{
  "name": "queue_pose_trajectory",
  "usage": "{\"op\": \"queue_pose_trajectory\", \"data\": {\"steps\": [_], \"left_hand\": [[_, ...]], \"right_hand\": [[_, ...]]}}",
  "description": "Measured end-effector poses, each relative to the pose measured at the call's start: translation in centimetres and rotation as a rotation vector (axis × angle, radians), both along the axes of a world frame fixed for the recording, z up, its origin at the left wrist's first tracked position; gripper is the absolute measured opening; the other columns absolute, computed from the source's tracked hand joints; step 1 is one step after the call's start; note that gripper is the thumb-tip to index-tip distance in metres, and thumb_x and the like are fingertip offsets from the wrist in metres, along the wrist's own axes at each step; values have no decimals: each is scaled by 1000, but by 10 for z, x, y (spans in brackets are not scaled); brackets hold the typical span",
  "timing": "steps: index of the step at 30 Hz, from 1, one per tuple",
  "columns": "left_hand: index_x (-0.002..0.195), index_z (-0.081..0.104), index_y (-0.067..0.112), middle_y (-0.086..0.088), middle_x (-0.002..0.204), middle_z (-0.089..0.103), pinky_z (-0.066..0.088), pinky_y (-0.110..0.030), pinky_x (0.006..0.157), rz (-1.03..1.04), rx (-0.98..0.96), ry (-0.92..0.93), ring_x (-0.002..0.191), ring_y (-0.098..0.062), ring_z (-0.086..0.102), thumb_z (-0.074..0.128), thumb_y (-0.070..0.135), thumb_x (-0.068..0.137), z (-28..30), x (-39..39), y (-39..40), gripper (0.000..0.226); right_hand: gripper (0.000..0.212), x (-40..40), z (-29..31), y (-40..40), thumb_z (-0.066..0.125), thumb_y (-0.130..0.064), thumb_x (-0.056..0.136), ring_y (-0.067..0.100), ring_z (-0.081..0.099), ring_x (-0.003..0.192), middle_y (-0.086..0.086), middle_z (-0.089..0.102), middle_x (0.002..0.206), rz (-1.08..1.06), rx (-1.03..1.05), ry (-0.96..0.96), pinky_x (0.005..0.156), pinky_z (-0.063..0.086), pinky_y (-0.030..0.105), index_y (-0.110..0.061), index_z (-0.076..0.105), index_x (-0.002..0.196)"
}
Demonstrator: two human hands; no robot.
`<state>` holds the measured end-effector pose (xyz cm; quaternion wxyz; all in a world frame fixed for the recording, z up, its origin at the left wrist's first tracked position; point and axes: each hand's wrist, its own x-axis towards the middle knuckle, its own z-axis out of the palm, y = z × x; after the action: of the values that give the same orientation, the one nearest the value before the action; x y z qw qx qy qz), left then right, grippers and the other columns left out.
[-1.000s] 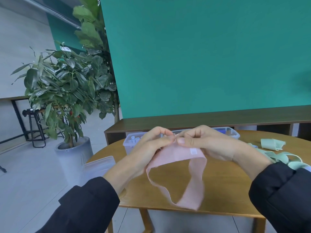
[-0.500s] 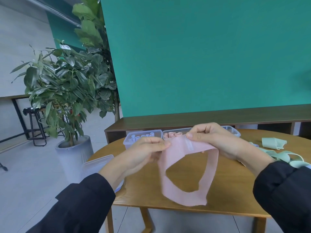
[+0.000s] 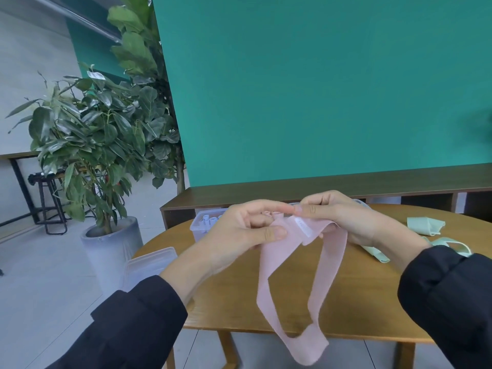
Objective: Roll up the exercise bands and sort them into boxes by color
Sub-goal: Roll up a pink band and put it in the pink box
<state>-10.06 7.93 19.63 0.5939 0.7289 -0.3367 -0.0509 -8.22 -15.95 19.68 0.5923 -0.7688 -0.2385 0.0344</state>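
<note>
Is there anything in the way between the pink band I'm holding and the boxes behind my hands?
Nothing visible blocks it. The pink band hangs from both hands, left hand and right hand, directly in front of the clear boxes, whose tops look open.

Bare hands, long black sleeves [image 3: 138, 323] — both arms

Both hands hold a pink band above the desk

The left hand [image 3: 239, 230] and right hand [image 3: 343, 217] pinch the pink band [image 3: 314, 283] at its top; its loop hangs over the desk [image 3: 359, 302] edge.
</note>
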Motion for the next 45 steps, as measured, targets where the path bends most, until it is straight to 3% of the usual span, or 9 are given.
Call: {"op": "queue_pose_trajectory", "data": {"steps": [7, 12, 15, 21, 25, 29, 35, 41, 45], "left_hand": [[119, 72, 19, -11, 102, 78, 52, -59, 93, 114, -26, -136, 100, -52, 64, 76, 15, 87, 25, 1, 1, 33], [118, 70, 19, -9, 98, 79, 55, -45, 92, 184, -23, -207, 91, -27, 70, 74, 4, 89, 31, -1, 6, 32], [121, 69, 24, -6, 97, 79, 53, -49, 99, 223, -50, -252, 100, -35, 70, 74, 9, 91, 29, -3, 9, 34], [120, 69, 29, -2, 96, 79, 52, -56, 100, 287, -103, -308, 102, -31, 72, 76, 16, 91, 23, -7, 9, 33], [118, 70, 26, -1, 90, 80, 56, -48, 95, 325, -75, -302, 95, -23, 75, 80, 20, 87, 25, -10, 12, 33], [101, 76, 28, -3, 65, 74, 50, -23, 64, 451, 47, -370, 56, -10, 64, 82, 35, 83, 34, -9, 17, 20], [86, 80, 41, 8, 83, 74, 60, -48, 81, 437, 200, -420, 81, -16, 71, 81, 45, 83, 41, 6, 19, 5], [88, 81, 19, 11, 56, 68, 44, -14, 56, 420, 250, -392, 47, -2, 57, 77, 26, 90, 56, 6, 9, 9], [88, 80, 12, -6, 59, 69, 38, -7, 46, 431, 234, -370, 42, -4, 54, 76, 21, 91, 70, 7, 8, 10]], "right_hand": [[58, -1, -2, 13, 68, -63, 82, 34, 62, 97, 16, 71, 110, -22, -33, -96, 88, 48, 35, -14, 71, 113], [44, -19, 14, 23, 65, -51, 86, 21, 70, 94, 10, 75, 103, -175, 195, -290, 99, 53, 48, -12, 75, 106], [30, -36, 21, 32, 75, -34, 82, 23, 67, 80, 15, 74, 95, -118, 140, -355, 79, 56, 32, -8, 75, 97], [12, -35, 20, 41, 82, -25, 83, 27, 74, 86, 2, 77, 87, -270, 73, -467, 88, 57, 51, -15, 78, 88], [6, -37, 30, 43, 79, -23, 86, 21, 74, 84, -3, 77, 85, -284, -26, -490, 87, 58, 46, -17, 78, 86], [5, -35, 41, 42, 78, -23, 89, 21, 73, 84, -2, 77, 85, -229, -138, -460, 86, 59, 39, -18, 78, 87], [7, -30, 52, 37, 78, -16, 88, 17, 74, 85, 1, 78, 86, -180, -172, -417, 83, 58, 25, -9, 79, 92], [12, -21, 59, 31, 79, -16, 86, 24, 74, 81, 10, 77, 87, -199, -115, -388, 84, 60, 34, -7, 76, 95], [21, -19, 68, 31, 81, -19, 84, 10, 65, 64, 9, 76, 78, -191, -93, -345, 66, 51, 22, -5, 75, 98]]}}
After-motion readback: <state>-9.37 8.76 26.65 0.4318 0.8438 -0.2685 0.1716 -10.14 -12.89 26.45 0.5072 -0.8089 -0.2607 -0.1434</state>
